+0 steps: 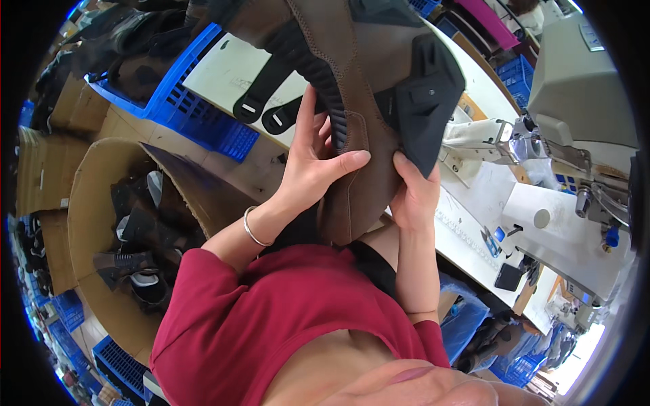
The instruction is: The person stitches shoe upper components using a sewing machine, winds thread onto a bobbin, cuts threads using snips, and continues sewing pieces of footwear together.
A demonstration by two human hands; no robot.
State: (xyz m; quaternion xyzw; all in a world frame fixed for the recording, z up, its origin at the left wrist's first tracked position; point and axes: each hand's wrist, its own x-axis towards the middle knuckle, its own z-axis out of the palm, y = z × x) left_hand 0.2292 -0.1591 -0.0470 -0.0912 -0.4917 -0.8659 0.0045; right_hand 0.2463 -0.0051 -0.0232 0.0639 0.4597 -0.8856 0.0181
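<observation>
Head view: person's L hand and R hand both hold a brown leather boot-like upper w/ stitched seams, up in front of the torso, partly over the edge of a long white worktable. L grip: thumb flat on the leather face, index finger up alongside a black ribbed padded section, other fingers partly hidden behind. R grip: thumb on the R edge of the leather, just below a black pointed flap; fingers mostly behind, so can't tell how firm.

Two black straps w/ pale slotted tabs lie on the table beyond the L hand; can't tell if they're joined to the upper.

Progress, judging by looks: main seams, ribbed section & flap seem already in place. No sole visible on the part in view, so it's prob. still a part-made piece. Exact work left: can't tell. Upper is apart from the white sewing machine to the R, so no stitching at this moment.

Nearby: blue-handled scissors on table to the R; tall brown cardboard box on the L w/ dark shoe pieces inside, i.e. a batch, apparently.
</observation>
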